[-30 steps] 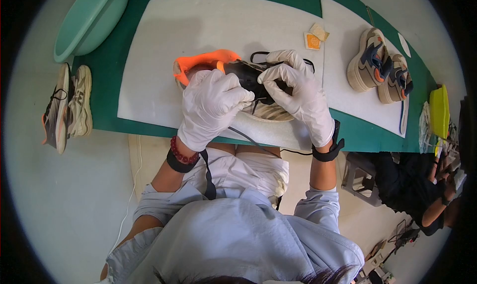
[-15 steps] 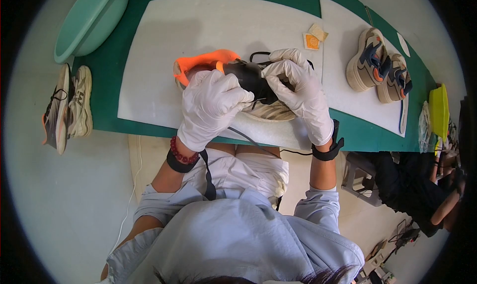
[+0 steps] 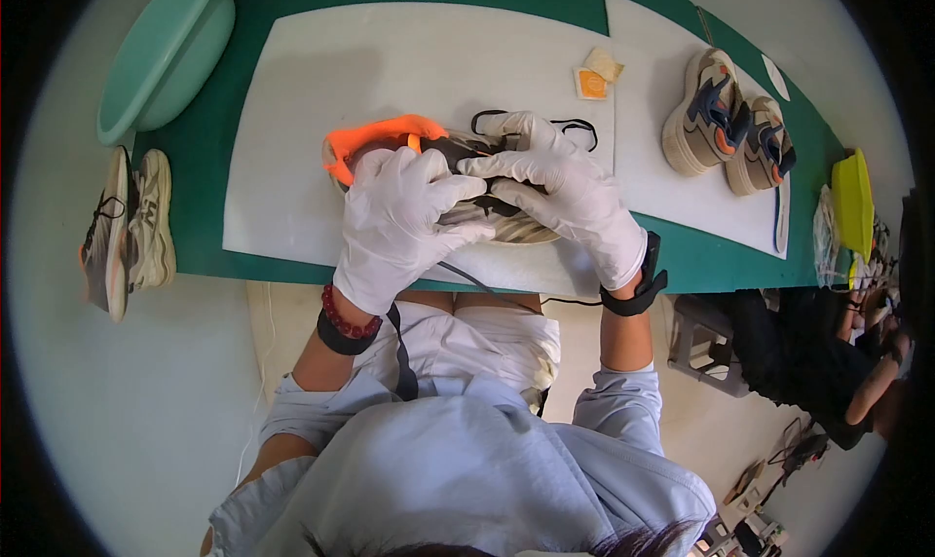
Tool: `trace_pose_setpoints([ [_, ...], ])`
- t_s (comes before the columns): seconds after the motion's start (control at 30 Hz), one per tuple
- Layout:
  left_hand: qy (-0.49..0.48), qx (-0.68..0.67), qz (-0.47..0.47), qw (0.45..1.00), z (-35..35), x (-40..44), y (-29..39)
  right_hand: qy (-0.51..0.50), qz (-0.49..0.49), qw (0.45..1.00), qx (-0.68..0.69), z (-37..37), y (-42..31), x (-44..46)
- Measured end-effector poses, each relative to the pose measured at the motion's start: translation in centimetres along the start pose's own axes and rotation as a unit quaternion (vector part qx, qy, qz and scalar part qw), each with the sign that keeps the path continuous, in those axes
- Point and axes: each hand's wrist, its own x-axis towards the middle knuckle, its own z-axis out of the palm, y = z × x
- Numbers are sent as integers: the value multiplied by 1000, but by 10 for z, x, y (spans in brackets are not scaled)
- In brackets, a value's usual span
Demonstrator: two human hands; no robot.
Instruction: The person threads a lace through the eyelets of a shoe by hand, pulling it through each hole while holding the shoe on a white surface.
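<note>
A shoe with an orange collar [image 3: 385, 129] lies on the white mat in front of me, its striped pale sole side [image 3: 526, 230] toward me. My left hand [image 3: 404, 216], in a white glove, is on the shoe's near side, fingers curled at its black upper. From the right, my gloved right hand [image 3: 555, 182] pinches at the middle of the shoe, fingertips close to the left ones. What the fingertips hold is too small to tell. A black lace [image 3: 580, 126] loops out behind the right hand.
Two beige and navy shoes [image 3: 703, 114] stand on the right mat [image 3: 648, 148]. Small packets [image 3: 591, 83] lie behind. At left are a green basin [image 3: 166, 60] and another pair of shoes [image 3: 150, 221]. A yellow basket [image 3: 852, 204] and a seated person [image 3: 799, 352] are at right.
The black piece raised between my hands is now down at the shoe. My left fingers have spread somewhat, and my right fingertips have moved left and lower. The whole view has shifted slightly.
</note>
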Motion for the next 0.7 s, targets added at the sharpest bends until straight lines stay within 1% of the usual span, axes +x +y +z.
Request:
trace_pose_setpoints([
  [0.1, -27, -3, -23, 999, 0, 4, 1, 7, -6, 1000, -26, 4, 9, 0],
  [0.2, -31, -15, -37, 999, 2, 4, 2, 34, -15, 999, -27, 5, 6, 1],
  [0.3, -38, 1, -44, 998, 2, 7, 2, 42, 10, 999, -28, 6, 3, 2],
  [0.5, -22, -28, 23, 999, 4, 5, -7, 82, -25, 996, -21, 13, 13, 1],
  [0.6, -13, -72, 21, 997, -2, 3, -4, 72, 20, 996, -44, 10, -2, 1],
  [0.7, -17, -26, -5, 1000, 1, 1, 1, 70, 8, 995, -72, 9, -6, 0],
])
